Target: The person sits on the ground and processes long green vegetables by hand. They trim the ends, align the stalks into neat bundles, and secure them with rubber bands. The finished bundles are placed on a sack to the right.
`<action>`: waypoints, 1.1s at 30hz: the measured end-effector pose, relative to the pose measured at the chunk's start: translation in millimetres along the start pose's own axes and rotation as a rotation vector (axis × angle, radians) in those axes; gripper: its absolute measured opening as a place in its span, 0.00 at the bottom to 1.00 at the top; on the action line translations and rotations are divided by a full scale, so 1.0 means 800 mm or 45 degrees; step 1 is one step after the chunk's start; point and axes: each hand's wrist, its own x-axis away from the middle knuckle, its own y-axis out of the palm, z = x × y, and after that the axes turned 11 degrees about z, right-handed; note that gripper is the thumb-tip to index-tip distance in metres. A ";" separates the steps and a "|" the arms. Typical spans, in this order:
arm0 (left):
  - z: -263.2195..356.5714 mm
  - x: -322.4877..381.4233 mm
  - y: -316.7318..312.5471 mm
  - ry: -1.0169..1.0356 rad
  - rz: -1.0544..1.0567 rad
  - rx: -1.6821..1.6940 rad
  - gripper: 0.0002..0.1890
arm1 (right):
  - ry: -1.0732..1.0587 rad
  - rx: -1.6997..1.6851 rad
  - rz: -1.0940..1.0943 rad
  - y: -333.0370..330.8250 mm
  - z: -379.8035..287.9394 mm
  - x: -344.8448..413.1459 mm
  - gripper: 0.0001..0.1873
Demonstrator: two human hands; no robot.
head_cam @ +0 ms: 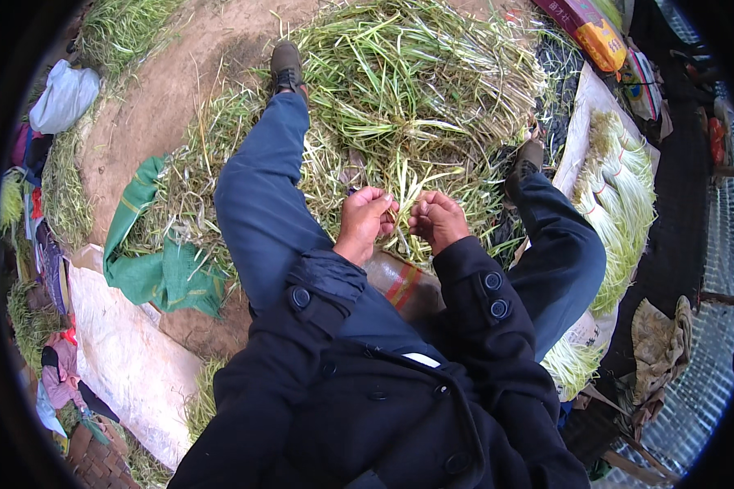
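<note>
My left hand (362,221) and my right hand (441,220) are close together between my knees, fingers bent and thumbs pressed inward. Both pinch a few pale yellow-green leafy stalks (407,191), whose leaves fan out above my fingers. Exactly where each hand grips them is partly hidden by the fingers. Just beyond, a large heap of long green leafy stalks (410,79) spreads between my shoes, mixed with dry, brownish leaves. Below my hands, a sack with red and yellow stripes (400,284) shows between my thighs.
On the right, several trimmed bundles (615,183) tied with red bands lie on a white sheet (578,131). A green woven sack (159,269) and a pale sheet (128,360) lie left. Further off are a white plastic bag (65,98) and a crumpled cloth (657,348).
</note>
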 end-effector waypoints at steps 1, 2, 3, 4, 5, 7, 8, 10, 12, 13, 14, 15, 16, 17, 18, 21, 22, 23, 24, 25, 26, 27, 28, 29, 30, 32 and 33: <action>0.001 0.001 0.001 -0.004 -0.003 0.010 0.05 | -0.006 0.017 -0.002 0.003 -0.002 0.003 0.00; 0.002 0.002 0.001 -0.013 -0.007 0.014 0.05 | -0.003 0.042 0.011 0.005 -0.003 0.005 0.01; 0.002 0.003 0.001 -0.021 -0.016 0.020 0.05 | -0.013 0.052 -0.006 0.006 -0.002 0.006 0.01; 0.003 0.004 0.002 -0.028 -0.027 0.028 0.05 | -0.058 0.078 0.008 0.008 0.000 0.006 0.03; 0.003 0.004 0.002 -0.030 -0.044 0.032 0.05 | -0.071 0.153 0.062 0.009 0.002 0.004 0.04; 0.004 0.006 0.003 -0.030 -0.080 0.043 0.05 | -0.154 0.246 0.049 0.007 0.009 -0.001 0.06; 0.004 0.007 0.004 -0.031 -0.064 0.045 0.05 | -0.237 0.266 0.164 0.009 0.018 -0.004 0.13; 0.002 0.007 0.005 -0.023 -0.058 0.062 0.05 | -0.245 0.262 0.170 0.002 0.024 -0.011 0.11; 0.001 0.006 0.005 -0.059 -0.055 0.054 0.05 | -0.248 0.270 0.188 -0.005 0.028 -0.020 0.08; 0.001 0.006 0.004 -0.072 -0.067 0.055 0.05 | -0.276 0.219 0.133 -0.009 0.029 -0.023 0.06; 0.001 0.005 0.003 -0.080 -0.049 0.055 0.05 | -0.282 0.188 0.122 -0.013 0.029 -0.025 0.05; 0.000 0.003 0.002 -0.088 -0.032 0.055 0.05 | -0.274 0.163 0.133 -0.016 0.030 -0.026 0.04; 0.000 0.002 0.001 -0.096 -0.015 0.055 0.05 | -0.311 0.150 0.169 -0.018 0.030 -0.028 0.04; -0.001 0.002 0.000 -0.093 -0.008 0.051 0.05 | -0.324 0.127 0.195 -0.021 0.028 -0.029 0.04; -0.001 0.001 -0.001 -0.091 0.000 0.046 0.05 | -0.332 0.100 0.216 -0.024 0.025 -0.030 0.04; -0.003 0.001 -0.003 -0.068 -0.001 0.005 0.05 | -0.405 0.018 0.208 -0.033 0.014 -0.031 0.05; -0.004 0.002 -0.002 -0.056 -0.011 -0.011 0.05 | -0.424 0.009 0.214 -0.035 0.011 -0.031 0.05; -0.005 0.002 -0.001 -0.065 0.023 -0.036 0.04 | -0.432 -0.024 0.224 -0.036 0.008 -0.032 0.05; -0.006 0.003 0.000 -0.073 0.052 -0.061 0.03 | -0.456 -0.012 0.208 -0.036 0.005 -0.031 0.07; -0.007 0.003 0.001 -0.056 0.086 -0.077 0.03 | -0.456 -0.010 0.211 -0.035 0.002 -0.030 0.08; -0.008 0.003 0.005 0.058 0.162 -0.097 0.05 | -0.455 -0.007 0.213 -0.035 -0.001 -0.029 0.10; -0.008 0.002 0.009 0.196 0.243 -0.109 0.07 | -0.459 0.019 0.209 -0.035 -0.004 -0.027 0.10; -0.007 0.000 0.010 0.244 0.320 -0.161 0.09 | -0.461 0.044 0.205 -0.034 -0.006 -0.026 0.10; -0.005 -0.001 0.010 0.486 0.347 -0.263 0.10 | -0.490 0.055 0.159 -0.033 -0.007 -0.024 0.10; -0.001 -0.003 0.008 0.637 0.368 -0.407 0.12 | -0.495 0.097 0.145 -0.030 -0.007 -0.023 0.09; 0.005 -0.006 0.005 0.863 0.335 -0.470 0.10 | -0.544 0.153 0.051 -0.025 -0.006 -0.020 0.08; 0.007 -0.006 0.003 0.776 0.263 -0.501 0.09 | -0.559 0.172 0.014 -0.022 -0.005 -0.018 0.09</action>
